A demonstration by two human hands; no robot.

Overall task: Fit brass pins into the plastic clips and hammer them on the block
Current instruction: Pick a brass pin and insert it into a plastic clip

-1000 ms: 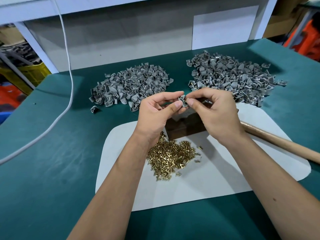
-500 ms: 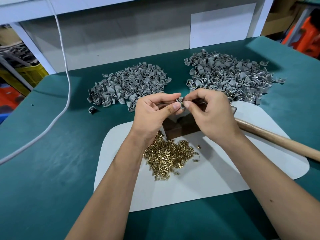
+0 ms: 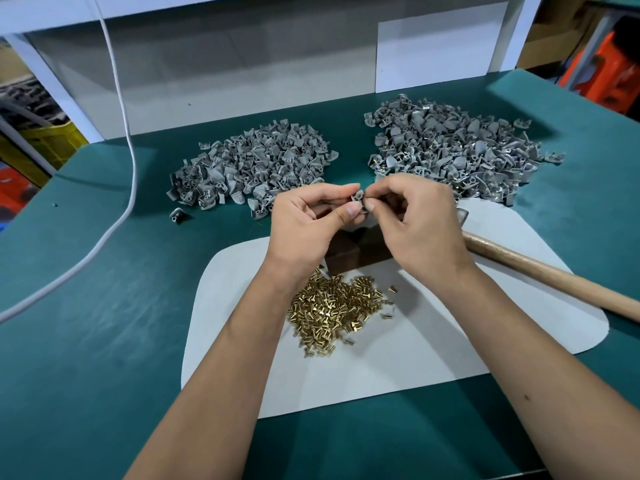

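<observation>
Clips beyond left hand: grey
Clips beyond right hand: grey, brass glints
Pins below the hands: brass-gold
Block under the hands: dark brown
Mat: white
Table: teal
Handle: tan wood
Cable: white

Your bench has a dark green top. On it near you lies a white mat with rounded corners. The mat carries a heap of brass pins, a dark brown block behind the heap, and the wooden handle of a hammer running off to your right. Beyond the mat, straight on the green top, you have two heaps of grey clips, a left pile and a right pile. A white cable trails across the left side.
</observation>
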